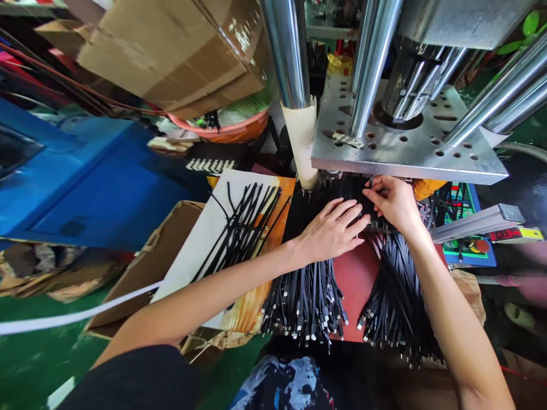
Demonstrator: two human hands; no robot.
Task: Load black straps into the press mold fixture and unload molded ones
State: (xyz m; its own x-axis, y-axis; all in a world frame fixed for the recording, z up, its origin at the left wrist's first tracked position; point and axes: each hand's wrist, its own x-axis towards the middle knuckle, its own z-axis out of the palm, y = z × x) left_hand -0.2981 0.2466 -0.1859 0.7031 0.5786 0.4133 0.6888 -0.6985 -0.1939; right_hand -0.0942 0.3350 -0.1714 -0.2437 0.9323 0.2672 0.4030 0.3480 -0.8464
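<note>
Palm down, my left hand rests with fingers spread at the top of a thick bundle of black cables, whose metal-tipped ends hang toward me. To its right, my right hand is pinched at the dark fixture under the press plate; what its fingertips hold is too small to make out. A second bundle of black cables fans out below my right hand on the red work surface. More black cables lie on a white sheet at the left.
The metal press plate overhangs my fingers, between shiny columns. An open cardboard box and a blue machine stand left. A control panel with a red button and a metal bar are at right.
</note>
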